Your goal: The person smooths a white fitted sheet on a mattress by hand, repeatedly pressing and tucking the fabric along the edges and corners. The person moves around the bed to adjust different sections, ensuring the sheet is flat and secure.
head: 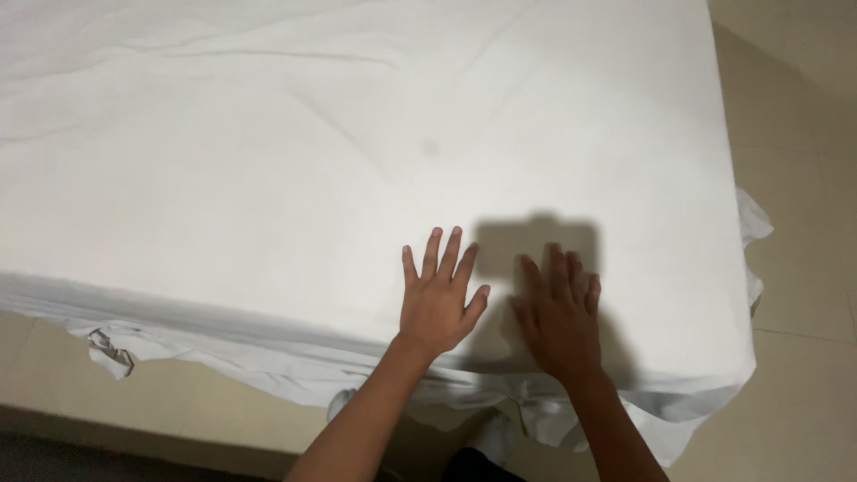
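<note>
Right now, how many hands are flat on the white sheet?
2: the left hand lies near the bed's front edge, fingers spread; the right hand lies just beside it, in shadow. None appear hidden.

Both hands lie flat, fingers spread, on a white sheet (357, 161) covering a bed: the left hand (439, 299) lower centre, the right hand (561, 312) just beside it in shadow. Beige floor tiles (803, 268) show at the right edge.

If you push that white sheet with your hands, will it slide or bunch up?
The white sheet probably bunches: it already shows wrinkles and hangs loosely over the bed's edge. It looks floppy and light. Both the left hand and right hand lie flat on it.
</note>
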